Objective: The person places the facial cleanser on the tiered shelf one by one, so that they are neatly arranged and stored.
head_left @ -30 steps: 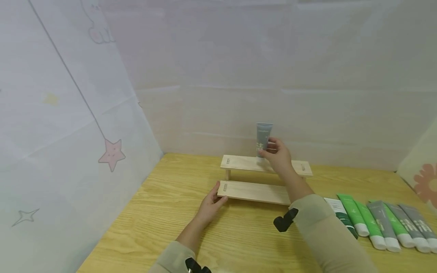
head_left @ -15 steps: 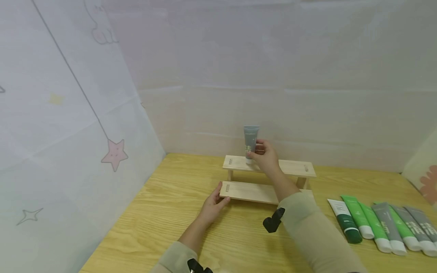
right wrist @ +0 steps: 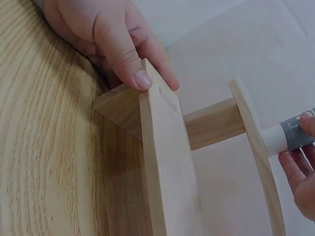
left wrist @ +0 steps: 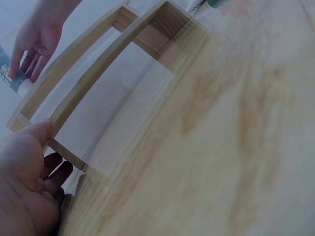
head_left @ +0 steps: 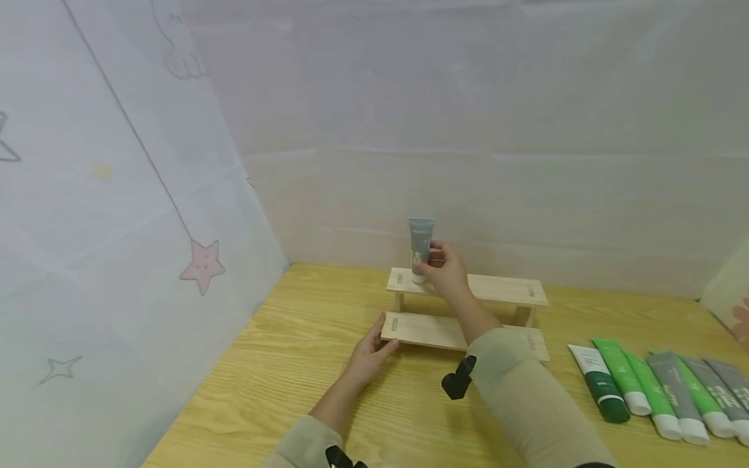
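- My right hand [head_left: 447, 274] holds the grey tube [head_left: 421, 235] low on its body in a narrow pinch, thumb in front.
- The tube is upright, cap down, near the left end of the upper board [head_left: 506, 289]; from the right wrist, its white cap [right wrist: 274, 140] appears to touch the wood.
- My left hand [head_left: 367, 359] grips the lower board [head_left: 430, 330] by its left end.
- I judge the step as standing the tube in place — next I'd settle it flat on its cap, then ease my right fingers away without tipping it.
- More tubes [head_left: 649, 392] lie on the table [head_left: 281, 364], to the right.
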Tool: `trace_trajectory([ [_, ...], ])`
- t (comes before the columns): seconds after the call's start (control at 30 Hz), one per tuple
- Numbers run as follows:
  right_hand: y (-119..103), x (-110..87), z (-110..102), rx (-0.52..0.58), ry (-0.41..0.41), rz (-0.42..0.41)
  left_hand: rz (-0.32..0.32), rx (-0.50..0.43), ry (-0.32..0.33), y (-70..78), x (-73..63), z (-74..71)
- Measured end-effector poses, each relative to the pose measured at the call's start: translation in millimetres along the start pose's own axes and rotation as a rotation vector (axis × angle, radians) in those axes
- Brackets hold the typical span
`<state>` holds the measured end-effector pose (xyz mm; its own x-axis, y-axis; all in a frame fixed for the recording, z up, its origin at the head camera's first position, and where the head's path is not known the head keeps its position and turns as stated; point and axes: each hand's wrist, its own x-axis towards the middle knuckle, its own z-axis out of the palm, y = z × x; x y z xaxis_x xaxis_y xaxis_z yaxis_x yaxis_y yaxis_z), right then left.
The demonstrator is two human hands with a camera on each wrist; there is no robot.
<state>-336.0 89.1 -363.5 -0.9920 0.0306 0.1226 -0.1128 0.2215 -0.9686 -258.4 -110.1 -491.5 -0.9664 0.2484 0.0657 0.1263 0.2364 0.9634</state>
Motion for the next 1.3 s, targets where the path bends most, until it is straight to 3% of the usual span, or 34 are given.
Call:
trace_trajectory([
  [0.73, 6, -2.0, 1, -0.006, 0.001, -0.019, 0.028, -0.043, -0.021, 0.0, 3.6, 6.1],
  [1.0, 6, -3.9, -10, 0.002, 0.013, -0.032, 0.048, -0.026, -0.016, -0.5, 4.2, 5.1],
  [1.3, 5, -8.4, -28, 0.014, 0.019, -0.025, 0.028, -0.006, -0.013, -0.7, 6.1, 2.6],
])
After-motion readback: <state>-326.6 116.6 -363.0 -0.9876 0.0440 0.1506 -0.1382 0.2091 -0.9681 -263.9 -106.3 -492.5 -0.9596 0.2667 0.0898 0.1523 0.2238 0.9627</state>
